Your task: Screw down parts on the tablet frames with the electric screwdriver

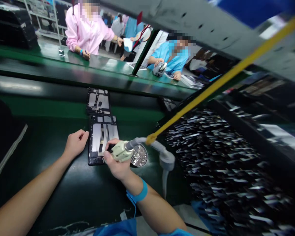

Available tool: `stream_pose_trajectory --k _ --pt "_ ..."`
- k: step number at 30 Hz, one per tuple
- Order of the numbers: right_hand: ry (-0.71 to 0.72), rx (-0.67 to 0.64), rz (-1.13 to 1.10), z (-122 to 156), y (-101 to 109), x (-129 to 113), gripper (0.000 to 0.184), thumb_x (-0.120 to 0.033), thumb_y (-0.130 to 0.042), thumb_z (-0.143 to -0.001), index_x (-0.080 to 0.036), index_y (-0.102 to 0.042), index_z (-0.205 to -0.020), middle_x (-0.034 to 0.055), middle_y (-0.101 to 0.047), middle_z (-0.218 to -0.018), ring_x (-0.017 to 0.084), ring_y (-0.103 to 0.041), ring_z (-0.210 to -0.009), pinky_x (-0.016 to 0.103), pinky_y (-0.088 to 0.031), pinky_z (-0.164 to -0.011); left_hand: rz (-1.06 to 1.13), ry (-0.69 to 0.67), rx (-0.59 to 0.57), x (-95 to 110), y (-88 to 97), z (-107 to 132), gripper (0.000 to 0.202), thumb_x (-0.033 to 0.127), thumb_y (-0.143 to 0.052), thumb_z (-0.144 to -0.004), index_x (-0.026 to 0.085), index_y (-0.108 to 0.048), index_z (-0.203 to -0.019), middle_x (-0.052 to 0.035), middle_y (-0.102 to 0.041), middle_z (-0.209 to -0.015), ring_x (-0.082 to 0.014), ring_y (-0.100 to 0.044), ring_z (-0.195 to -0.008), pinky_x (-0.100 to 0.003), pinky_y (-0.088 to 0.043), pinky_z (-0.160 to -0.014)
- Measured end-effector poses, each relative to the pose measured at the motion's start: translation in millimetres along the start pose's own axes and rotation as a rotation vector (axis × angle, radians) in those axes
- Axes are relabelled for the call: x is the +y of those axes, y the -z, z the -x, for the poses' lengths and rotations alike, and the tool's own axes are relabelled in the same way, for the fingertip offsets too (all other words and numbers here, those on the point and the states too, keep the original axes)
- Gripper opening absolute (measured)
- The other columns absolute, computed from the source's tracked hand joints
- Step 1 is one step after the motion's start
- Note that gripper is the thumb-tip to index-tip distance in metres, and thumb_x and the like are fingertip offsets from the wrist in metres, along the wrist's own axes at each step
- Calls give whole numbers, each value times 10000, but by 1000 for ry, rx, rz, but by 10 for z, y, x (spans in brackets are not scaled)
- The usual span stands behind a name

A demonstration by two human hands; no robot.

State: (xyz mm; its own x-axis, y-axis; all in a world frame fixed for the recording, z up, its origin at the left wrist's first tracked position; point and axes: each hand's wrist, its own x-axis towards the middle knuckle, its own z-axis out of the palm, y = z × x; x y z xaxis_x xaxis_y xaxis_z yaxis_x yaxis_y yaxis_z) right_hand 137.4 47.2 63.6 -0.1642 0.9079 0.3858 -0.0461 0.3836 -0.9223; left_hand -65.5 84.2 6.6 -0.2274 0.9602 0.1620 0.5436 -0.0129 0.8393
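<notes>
My right hand (118,165) is wrapped round a pale electric screwdriver (122,151), whose grey cable runs off its back end. The tool's tip is hidden behind my fingers, over the lower part of an opened tablet-like device (96,134) with silver plates in a black frame. Close to the left edge of this device, my left hand (76,143) rests with its fingers curled in; whatever they may hold is hidden. A round dish of small shiny screws (139,156) stands just right of the screwdriver.
Another opened device (98,101) lies beyond the first. A yellow strap (201,96) slants down to the screwdriver cable. Dense rows of dark parts (211,157) fill the right side. Across a green ledge (56,59) are a person in pink (88,29) and one in blue (170,54).
</notes>
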Motion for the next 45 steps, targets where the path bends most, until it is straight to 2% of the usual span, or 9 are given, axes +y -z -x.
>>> stream_pose_trajectory --k 6,10,16,18,22,30,33,37,45 --pt "-3 28 39 2 -39 -12 237 -247 -694 -818 -230 -636 -1047 1 -663 -830 136 -626 -645 293 -584 -660 -26 -35 -67 -71 -94 -3 387 514 -523 -939 204 -709 -798 4 -680 -710 -165 -620 -636 -272 -451 -618" --pt "11 47 -31 -51 27 -67 247 -247 -725 -779 -224 -642 -1011 6 -686 -859 128 -625 -640 277 -580 -639 -39 -226 -42 -68 -123 133 385 528 -532 -946 204 -734 -992 -83 -713 -1073 -234 -701 -954 -348 -569 -853" --pt "-5 338 -99 -214 532 -112 224 -275 -728 -805 -210 -616 -987 5 -688 -871 89 -583 -521 242 -530 -516 -332 -422 -225 -146 -105 704 649 616 -747 -811 318 -660 -1380 -119 -406 -1632 -423 -511 -1410 -617 -473 -1120" --pt "-1 415 -81 -264 700 -70 238 -289 -738 -801 -205 -624 -992 7 -686 -870 92 -585 -522 245 -526 -512 -434 -438 -184 -237 -136 801 714 602 -776 -789 353 -618 -1439 -120 -401 -1640 -458 -480 -1429 -670 -454 -1113" --pt "-14 461 -67 -310 877 34 273 -317 -759 -787 -197 -651 -1008 17 -693 -868 107 -588 -534 261 -523 -508 -450 -488 -176 -395 -96 792 497 486 -632 -947 350 -638 -1425 -114 -472 -1599 -365 -580 -1368 -530 -552 -1067" --pt "80 466 47 -304 987 106 267 -343 -754 -833 -193 -690 -1044 54 -718 -938 162 -670 -704 302 -579 -643 -509 -635 -410 -386 434 735 520 451 -650 -962 424 -566 -1474 -77 -437 -1631 -333 -534 -1418 -554 -468 -1142" --pt "91 456 69 -308 1010 131 276 -354 -753 -840 -189 -697 -1054 57 -720 -942 172 -678 -724 318 -585 -675 -529 -593 -481 -364 451 569 539 476 -653 -960 431 -546 -1487 -88 -430 -1634 -335 -491 -1454 -623 -377 -1189" --pt "96 437 122 -307 1022 130 282 -361 -751 -844 -185 -705 -1060 66 -729 -947 190 -692 -749 330 -591 -698 -534 -567 -487 -302 241 103 531 451 -658 -959 385 -568 -1478 -107 -462 -1609 -331 -435 -1493 -647 -288 -1233" --pt "87 440 163 -297 1031 174 285 -378 -758 -842 -182 -712 -1043 78 -737 -942 206 -708 -756 342 -603 -704 -615 -421 -140 264 -832 -976 534 497 -652 -955 239 -644 -1422 -175 -412 -1623 -409 -183 -1580 -643 -107 -1267"
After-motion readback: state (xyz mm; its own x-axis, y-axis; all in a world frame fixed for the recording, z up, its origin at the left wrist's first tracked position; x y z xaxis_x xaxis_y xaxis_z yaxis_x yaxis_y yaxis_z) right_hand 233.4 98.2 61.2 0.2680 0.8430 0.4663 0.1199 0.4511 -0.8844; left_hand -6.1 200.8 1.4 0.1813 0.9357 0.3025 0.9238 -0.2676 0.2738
